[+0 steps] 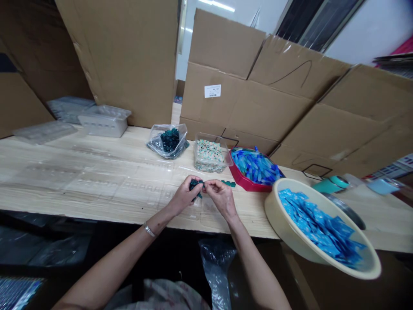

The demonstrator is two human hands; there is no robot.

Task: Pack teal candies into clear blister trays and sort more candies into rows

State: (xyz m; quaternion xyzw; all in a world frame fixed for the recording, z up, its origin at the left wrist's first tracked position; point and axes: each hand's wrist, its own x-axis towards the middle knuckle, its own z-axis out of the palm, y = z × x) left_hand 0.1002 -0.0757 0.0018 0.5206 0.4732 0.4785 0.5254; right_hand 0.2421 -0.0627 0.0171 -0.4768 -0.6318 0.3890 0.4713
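My left hand [188, 194] is closed around a small bunch of dark green translucent pieces [195, 186], too small to name more exactly. The fingertips of my right hand [221, 197] pinch together at the edge of that bunch, and what they grip is hidden. Just past the right fingers, a short row of green pieces [228, 184] lies on the table. Clear plastic trays [135, 191] are spread flat on the wood beneath and left of my hands. Behind them stands a clear bag [157, 144] holding more dark green pieces [170, 140].
A clear tub [199, 165] of small patterned pieces stands beside a red tray [248, 185] of blue sticks [256, 165]. At right, a cream basin [278, 217] of blue packets [322, 228] overhangs the front edge. Cardboard [238, 101] walls the back; plastic containers [105, 122] stand at left.
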